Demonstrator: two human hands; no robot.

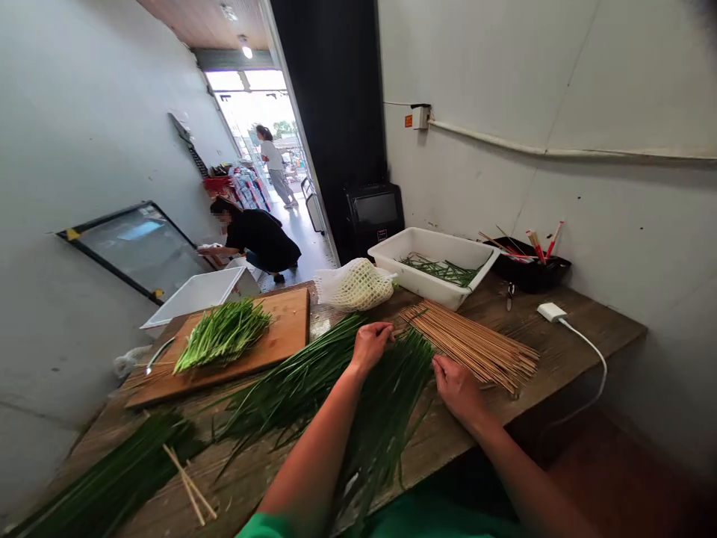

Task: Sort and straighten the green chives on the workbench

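Observation:
A long heap of green chives (314, 381) lies across the wooden table (588, 329) in front of me. My left hand (370, 345) rests on the far end of the heap, fingers curled down onto the leaves. My right hand (456, 385) sits at the heap's right edge, fingers bent, touching the near end of a bundle of bamboo skewers (476, 345). What either hand pinches, if anything, is hidden under the fingers.
A cutting board (280, 340) with trimmed chives (224, 335) and a knife (158, 354) lies left. Behind are a mesh bag (354, 285), a white tub (431, 261), a black tray of chopsticks (532, 265), a charger (552, 311). One person crouches by the doorway; another stands outside.

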